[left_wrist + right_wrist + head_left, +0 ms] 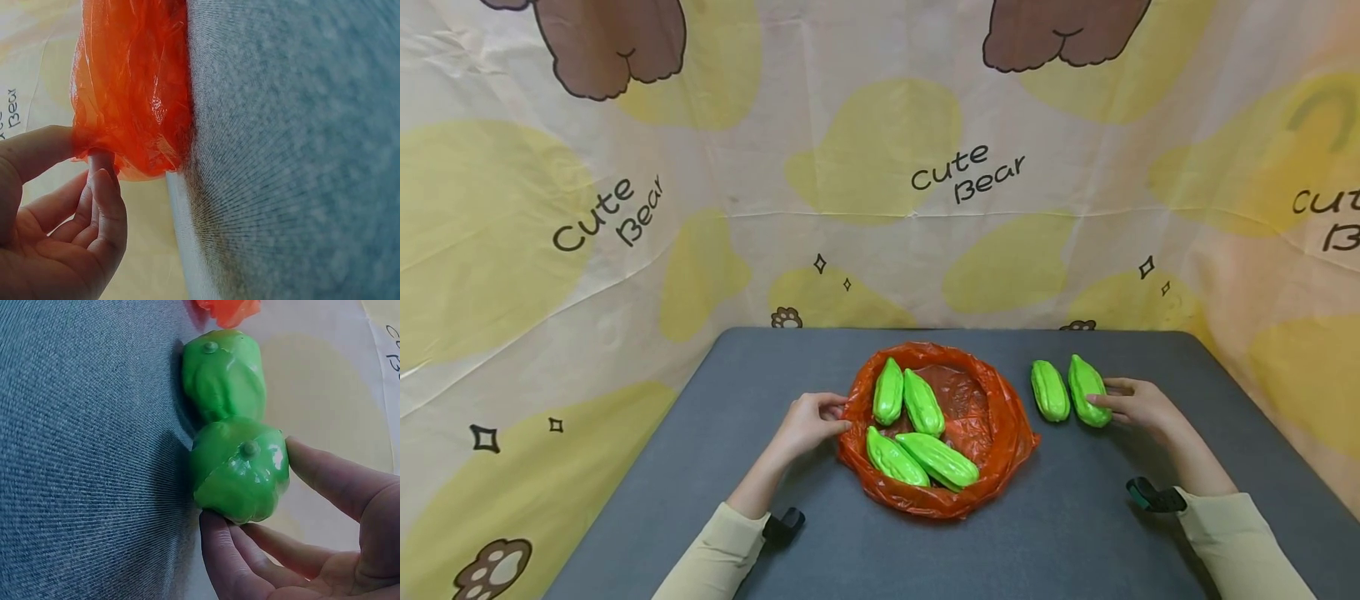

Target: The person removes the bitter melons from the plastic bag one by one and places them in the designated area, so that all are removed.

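A red plastic bag point(1015, 450) stands with its rim rolled open on the table. Several glossy green ridged gourds point(889, 392) lie inside it. My left hand point(811, 425) pinches the bag's left edge; in the left wrist view the thumb and index finger meet on the red plastic point(140, 94). To the right of the bag, my right hand point(1138, 406) holds a green gourd point(1086, 392), thumb on one side and fingertips on the other. Another gourd point(1050, 392) lies just left of it. The right wrist view shows the held gourd point(240, 472) end-on, close to the table surface.
The grey table point(715, 467) extends around the bag to both sides and in front. Behind it hangs a printed cloth point(865, 150) with bears and lettering. Both wrists wear a small black camera point(784, 527) on a strap.
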### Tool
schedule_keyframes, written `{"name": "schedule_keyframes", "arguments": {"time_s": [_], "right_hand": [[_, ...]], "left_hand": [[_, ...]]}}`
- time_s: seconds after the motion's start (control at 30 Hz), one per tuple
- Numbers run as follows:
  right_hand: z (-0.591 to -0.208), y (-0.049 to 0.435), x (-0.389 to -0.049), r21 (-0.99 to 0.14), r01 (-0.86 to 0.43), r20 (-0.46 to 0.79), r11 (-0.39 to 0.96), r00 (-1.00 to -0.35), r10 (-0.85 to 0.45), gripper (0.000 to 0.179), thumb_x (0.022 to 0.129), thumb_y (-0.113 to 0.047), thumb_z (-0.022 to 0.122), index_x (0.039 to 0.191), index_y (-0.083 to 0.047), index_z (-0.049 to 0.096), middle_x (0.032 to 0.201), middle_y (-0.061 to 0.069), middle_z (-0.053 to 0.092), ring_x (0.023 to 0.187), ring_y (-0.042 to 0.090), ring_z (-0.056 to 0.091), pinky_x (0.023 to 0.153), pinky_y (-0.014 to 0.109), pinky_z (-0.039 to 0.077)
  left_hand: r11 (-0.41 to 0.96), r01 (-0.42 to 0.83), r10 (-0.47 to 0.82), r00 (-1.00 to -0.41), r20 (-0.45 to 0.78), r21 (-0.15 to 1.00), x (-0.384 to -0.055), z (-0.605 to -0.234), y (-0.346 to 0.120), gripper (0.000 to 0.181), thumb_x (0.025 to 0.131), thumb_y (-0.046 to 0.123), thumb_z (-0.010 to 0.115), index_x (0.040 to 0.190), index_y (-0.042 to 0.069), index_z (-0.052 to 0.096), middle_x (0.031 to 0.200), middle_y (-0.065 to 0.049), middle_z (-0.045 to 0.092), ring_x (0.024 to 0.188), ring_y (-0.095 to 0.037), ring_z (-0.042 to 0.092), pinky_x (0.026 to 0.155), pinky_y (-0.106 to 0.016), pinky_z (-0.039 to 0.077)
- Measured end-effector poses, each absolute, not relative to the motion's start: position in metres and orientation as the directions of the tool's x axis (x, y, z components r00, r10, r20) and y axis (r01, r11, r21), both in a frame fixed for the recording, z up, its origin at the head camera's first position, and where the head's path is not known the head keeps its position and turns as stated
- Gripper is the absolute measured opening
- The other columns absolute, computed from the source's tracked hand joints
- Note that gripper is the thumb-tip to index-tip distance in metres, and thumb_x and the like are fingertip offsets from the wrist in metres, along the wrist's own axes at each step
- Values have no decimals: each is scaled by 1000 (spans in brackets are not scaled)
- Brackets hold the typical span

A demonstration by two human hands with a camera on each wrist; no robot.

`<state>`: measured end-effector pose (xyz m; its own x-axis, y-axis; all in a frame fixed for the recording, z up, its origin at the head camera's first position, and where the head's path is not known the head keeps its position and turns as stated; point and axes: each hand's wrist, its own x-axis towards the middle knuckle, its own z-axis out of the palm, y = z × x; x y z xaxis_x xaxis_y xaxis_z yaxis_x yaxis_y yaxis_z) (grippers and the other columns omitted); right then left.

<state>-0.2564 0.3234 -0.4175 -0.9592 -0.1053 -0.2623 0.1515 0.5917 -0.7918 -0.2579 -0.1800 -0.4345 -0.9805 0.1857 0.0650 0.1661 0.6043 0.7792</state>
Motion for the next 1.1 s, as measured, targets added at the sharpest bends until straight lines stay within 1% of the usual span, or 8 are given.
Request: {"name": "schedule_keyframes", "arguments": {"time_s": [0.37, 0.67, 0.9, 1.1], "right_hand": [[-422, 325, -260, -785, 155, -268, 600, -958, -104, 86, 92, -36, 59, 142, 20, 16, 143, 43, 21, 128, 50, 36, 96, 47, 45], [-424, 326, -261, -787, 146, -264, 600, -958, -113, 85, 93, -36, 58, 142, 20, 15, 143, 42, 19, 128, 51, 36, 96, 48, 45], [-426, 326, -262, -797, 182, -284, 576, -954, -92, 86, 93, -36, 59, 144, 16, 13, 144, 41, 21, 131, 49, 34, 98, 48, 44], [-426, 325, -263, -795, 179, -283, 580, -955, -93, 86, 93, -36, 59, 144, 16, 13, 144, 41, 19, 130, 50, 34, 97, 48, 44]], "left_hand": [[610, 170, 188, -980, 67, 774, -258, -435, -180, 35, 76, 13, 77, 109, 4, 69, 79, -2, 66, 65, -11, 58, 58, -26, 47], [609, 165, 180, -981, 68, 776, -257, -435, -181, 36, 75, 12, 77, 109, 3, 69, 80, -3, 66, 65, -11, 59, 59, -26, 48], [607, 159, 174, -983, 65, 779, -256, -434, -180, 36, 75, 12, 78, 108, 2, 69, 79, -3, 67, 65, -10, 60, 59, -25, 48], [610, 163, 178, -982, 66, 775, -255, -433, -180, 36, 75, 12, 77, 108, 2, 69, 79, -4, 67, 65, -11, 59, 58, -26, 48]]}}
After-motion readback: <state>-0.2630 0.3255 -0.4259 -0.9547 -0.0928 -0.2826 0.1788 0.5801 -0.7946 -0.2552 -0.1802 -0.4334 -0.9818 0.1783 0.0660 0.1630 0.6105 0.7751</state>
